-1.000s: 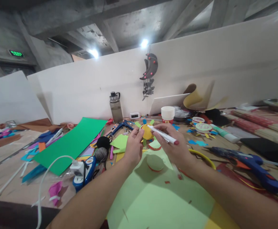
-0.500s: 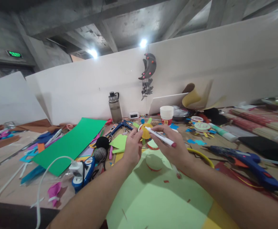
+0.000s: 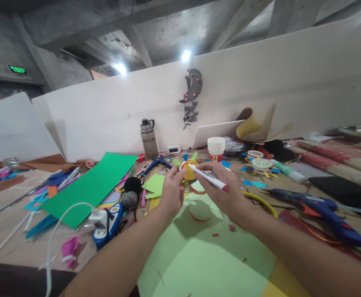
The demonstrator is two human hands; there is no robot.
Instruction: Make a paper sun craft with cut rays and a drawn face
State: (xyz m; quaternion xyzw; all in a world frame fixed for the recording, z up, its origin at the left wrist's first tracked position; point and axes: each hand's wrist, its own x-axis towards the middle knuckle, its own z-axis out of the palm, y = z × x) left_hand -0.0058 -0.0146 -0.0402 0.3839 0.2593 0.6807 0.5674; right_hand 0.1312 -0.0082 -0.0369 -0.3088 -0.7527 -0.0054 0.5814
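Note:
Between both hands is a small round yellow paper craft piece [image 3: 190, 171] with green and blue tabs sticking up from its edge. My left hand [image 3: 173, 187] pinches its left side. A white marker with a dark red end [image 3: 212, 180] lies in the closed fingers of my right hand [image 3: 225, 187]; its light tip points at the yellow face. Beneath the hands, a round pale green disc with a red edge [image 3: 200, 209] rests on a large pale green sheet [image 3: 211, 255]. Another such disc [image 3: 198, 187] is partly hidden behind my right hand.
To the right lies a blue hot glue gun [image 3: 323, 212]. Stacked paper cups [image 3: 216, 148] and a grey bottle [image 3: 149, 140] stand at the back. On the left are a green sheet [image 3: 90, 189], balls of yarn [image 3: 130, 201] and a blue-and-white power strip [image 3: 110, 225] with a white cable.
Almost nothing differs. Both hands keep their grip, and the marker tip stays at the yellow face; the whole view has shifted very slightly.

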